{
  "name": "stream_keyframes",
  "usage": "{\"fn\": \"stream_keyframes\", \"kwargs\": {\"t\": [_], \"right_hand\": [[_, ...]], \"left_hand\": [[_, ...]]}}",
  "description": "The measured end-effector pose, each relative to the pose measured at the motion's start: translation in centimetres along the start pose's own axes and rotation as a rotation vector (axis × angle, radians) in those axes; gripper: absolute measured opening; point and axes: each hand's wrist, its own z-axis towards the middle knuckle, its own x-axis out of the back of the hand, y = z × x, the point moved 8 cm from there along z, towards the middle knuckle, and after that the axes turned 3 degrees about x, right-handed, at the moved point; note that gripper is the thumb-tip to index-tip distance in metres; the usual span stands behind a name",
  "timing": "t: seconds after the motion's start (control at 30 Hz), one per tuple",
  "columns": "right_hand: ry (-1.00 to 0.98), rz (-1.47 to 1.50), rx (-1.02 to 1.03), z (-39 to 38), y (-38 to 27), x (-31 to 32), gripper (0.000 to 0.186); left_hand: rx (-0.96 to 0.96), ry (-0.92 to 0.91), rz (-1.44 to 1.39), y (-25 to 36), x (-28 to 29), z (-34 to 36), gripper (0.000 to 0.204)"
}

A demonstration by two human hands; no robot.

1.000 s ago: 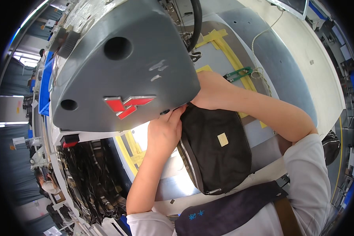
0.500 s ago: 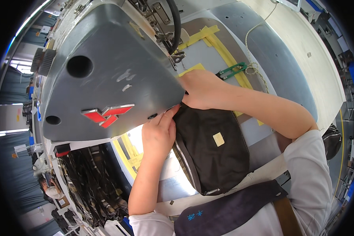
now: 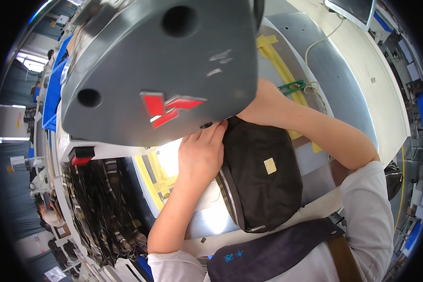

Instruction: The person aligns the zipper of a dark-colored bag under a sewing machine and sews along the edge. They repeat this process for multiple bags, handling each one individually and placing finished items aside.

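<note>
From where I stand, the person's left hand [image 3: 201, 152] has its fingers stretched out close together, the tips at the upper left edge of a black fabric bag [image 3: 263, 188]; whether they pinch the cloth I can't tell. The right hand [image 3: 263, 105] is at the bag's top end, its fingers hidden behind the grey machine head [image 3: 164, 80], so I can't see how far it is open or what it grips.

The bag lies on the table [image 3: 380, 94] just in front of the person, its top end at the machine's lower edge. A silver zipper [image 3: 229, 199] runs down its left side, and a small cream patch [image 3: 270, 166] sits on its face.

Beyond the right hand are green thread snips [image 3: 294, 87], near strips of yellow tape [image 3: 286, 66] and a pale cord [image 3: 308, 51]. Left of the left forearm hangs a heap of dark and plaid fabric [image 3: 105, 207]. Farther off, a blue bin [image 3: 51, 108] stands to the left, and another dark bag [image 3: 394, 181] shows past the right elbow.
</note>
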Motion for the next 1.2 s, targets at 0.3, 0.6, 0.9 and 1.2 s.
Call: {"fn": "stream_keyframes", "kwargs": {"t": [0.3, 0.6, 0.9, 1.2], "right_hand": [[0.154, -0.006, 0.129, -0.3, 0.0, -0.5, 0.017], [0.009, 0.328, 0.082, -0.1, -1.6, 0.8, 0.022], [0.104, -0.262, 0.427, -3.0, -4.1, 1.4, 0.015], [0.119, -0.469, 0.558, -3.7, -4.9, 0.2, 0.018]], "left_hand": [[0.006, -0.018, -0.021, 0.5, 0.1, 0.1, 0.038], [0.011, -0.045, -0.009, 0.1, -0.2, -0.1, 0.043], [0.012, -0.059, -0.003, 0.1, 0.0, -0.1, 0.043], [0.01, -0.074, -0.016, 0.2, -0.3, -0.1, 0.044]]}}
